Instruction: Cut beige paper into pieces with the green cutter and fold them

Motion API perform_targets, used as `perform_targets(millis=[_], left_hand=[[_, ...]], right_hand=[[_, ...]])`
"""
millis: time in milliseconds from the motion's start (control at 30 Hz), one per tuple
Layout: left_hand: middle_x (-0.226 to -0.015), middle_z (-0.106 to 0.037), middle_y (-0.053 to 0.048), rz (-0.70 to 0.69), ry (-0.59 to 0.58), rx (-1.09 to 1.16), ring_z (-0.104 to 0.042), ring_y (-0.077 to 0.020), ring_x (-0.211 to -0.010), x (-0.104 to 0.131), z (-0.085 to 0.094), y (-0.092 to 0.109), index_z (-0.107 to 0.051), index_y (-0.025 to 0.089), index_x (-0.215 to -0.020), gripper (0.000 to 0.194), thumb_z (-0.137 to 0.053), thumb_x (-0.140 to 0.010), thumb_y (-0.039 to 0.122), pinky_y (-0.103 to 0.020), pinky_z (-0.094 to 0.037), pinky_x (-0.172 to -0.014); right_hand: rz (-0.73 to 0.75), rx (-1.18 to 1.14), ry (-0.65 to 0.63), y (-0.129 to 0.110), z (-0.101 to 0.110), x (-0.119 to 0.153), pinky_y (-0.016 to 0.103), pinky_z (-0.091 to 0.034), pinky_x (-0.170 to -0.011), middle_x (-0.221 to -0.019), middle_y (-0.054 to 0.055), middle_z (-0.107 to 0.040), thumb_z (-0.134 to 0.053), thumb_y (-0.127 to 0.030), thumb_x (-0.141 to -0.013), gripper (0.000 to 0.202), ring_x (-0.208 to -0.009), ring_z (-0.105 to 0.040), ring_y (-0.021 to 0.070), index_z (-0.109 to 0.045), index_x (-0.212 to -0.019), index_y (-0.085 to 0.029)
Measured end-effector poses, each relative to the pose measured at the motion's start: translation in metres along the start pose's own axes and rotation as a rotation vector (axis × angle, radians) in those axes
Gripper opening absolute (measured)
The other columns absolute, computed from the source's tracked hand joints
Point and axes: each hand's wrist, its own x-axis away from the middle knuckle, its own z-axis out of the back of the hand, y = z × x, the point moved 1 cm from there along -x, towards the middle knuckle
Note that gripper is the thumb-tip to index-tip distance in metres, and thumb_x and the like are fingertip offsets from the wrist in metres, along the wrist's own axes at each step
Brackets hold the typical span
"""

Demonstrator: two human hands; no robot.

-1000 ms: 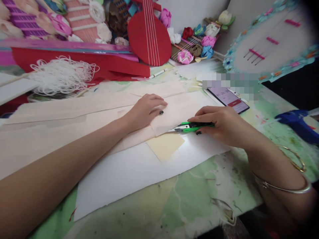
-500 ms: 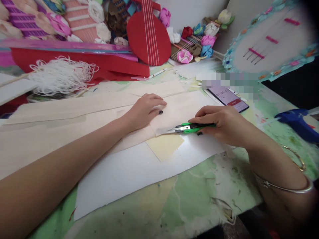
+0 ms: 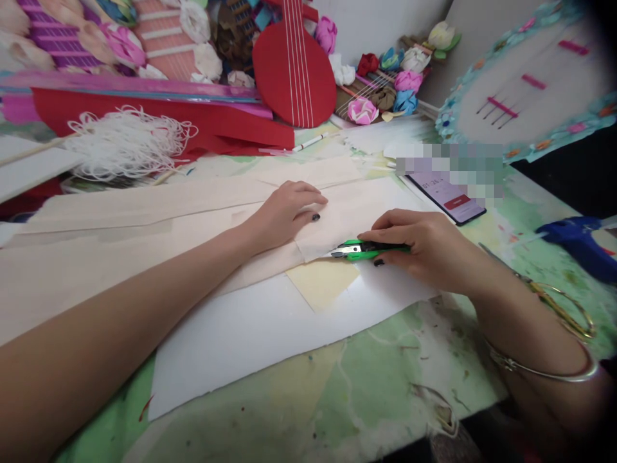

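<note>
My left hand [image 3: 292,212] lies open on a cream sheet [image 3: 193,244], paper or thin fabric, its fingers stretched along the layered material. In my right hand [image 3: 419,244] is a green and black utility knife [image 3: 359,249], gripped between thumb and fingers with the blade pointing left. The blade meets the near edge of the cream sheet, just right of my left hand; its tip is partly hidden there. Beneath the sheet is a white board [image 3: 231,334], with a pale yellow piece [image 3: 321,286] showing on it below the knife.
Gold-handled scissors [image 3: 566,308] lie partly behind my right forearm. A phone [image 3: 450,196] and a blue glue gun [image 3: 578,244] are to the right. White string [image 3: 130,145], red material [image 3: 231,132] and a red instrument-shaped craft [image 3: 295,74] are at the back.
The knife and my right hand have moved slightly left, the blade now further in at the sheet's edge. My left hand stays in place on the sheet. The view has shifted a little.
</note>
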Motion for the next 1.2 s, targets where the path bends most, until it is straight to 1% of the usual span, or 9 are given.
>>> perform_targets(millis=[167,400,633,767,1000,1200], left_hand=[[-0.123,-0.063,-0.009,-0.004,0.004,0.000,-0.057,-0.0233,-0.113,0.0000,0.0009,0.0017,-0.065,0.017,-0.114,0.032,-0.047,-0.088,0.015,-0.041,-0.042,-0.100],[-0.123,-0.063,-0.009,-0.007,0.007,0.007,-0.057,-0.0234,-0.112,0.0005,0.0009,0.0011,-0.065,0.018,-0.114,0.031,-0.047,-0.088,0.016,-0.042,-0.042,-0.101],[-0.123,-0.063,-0.008,-0.002,0.003,0.001,-0.056,-0.0233,-0.114,0.0001,0.0007,0.0016,-0.065,0.019,-0.113,0.031,-0.048,-0.088,0.015,-0.041,-0.043,-0.100],[-0.123,-0.063,-0.007,0.000,0.006,0.003,-0.057,-0.0233,-0.113,0.0001,0.0003,0.0014,-0.065,0.020,-0.113,0.031,-0.047,-0.088,0.016,-0.042,-0.043,-0.100],[-0.123,-0.064,-0.008,0.004,0.012,-0.002,-0.057,-0.0230,-0.113,0.0002,0.0006,0.0026,-0.065,0.018,-0.114,0.033,-0.046,-0.088,0.015,-0.041,-0.042,-0.101],[-0.123,-0.063,-0.008,0.008,0.006,0.018,-0.056,-0.0231,-0.113,0.0005,0.0011,0.0028,-0.065,0.019,-0.112,0.032,-0.047,-0.087,0.015,-0.042,-0.042,-0.101]], right_hand=[[0.016,-0.001,-0.011,0.0008,0.0020,0.0023,0.033,-0.050,-0.079,-0.100,0.008,-0.068,-0.055,-0.010,-0.082,0.036,-0.083,-0.064,0.0203,-0.073,-0.111,-0.023],[0.013,-0.002,0.001,0.0061,0.0058,0.0060,0.031,-0.049,-0.077,-0.098,0.007,-0.069,-0.056,-0.009,-0.081,0.035,-0.082,-0.064,0.0187,-0.074,-0.108,-0.022],[-0.002,0.024,0.005,0.0006,0.0031,0.0025,0.034,-0.050,-0.079,-0.100,0.007,-0.068,-0.055,-0.013,-0.083,0.034,-0.085,-0.065,0.0225,-0.073,-0.109,-0.025],[0.005,0.002,0.025,-0.0026,0.0014,0.0020,0.034,-0.051,-0.076,-0.099,0.007,-0.068,-0.054,-0.013,-0.085,0.034,-0.084,-0.065,0.0219,-0.073,-0.109,-0.026],[0.035,-0.009,-0.019,-0.0012,0.0033,0.0048,0.033,-0.050,-0.078,-0.099,0.007,-0.067,-0.056,-0.010,-0.082,0.036,-0.084,-0.064,0.0202,-0.073,-0.111,-0.024],[0.033,-0.022,-0.023,-0.0024,0.0061,0.0065,0.033,-0.051,-0.075,-0.097,0.007,-0.068,-0.056,-0.013,-0.083,0.032,-0.080,-0.064,0.0198,-0.074,-0.107,-0.023]])
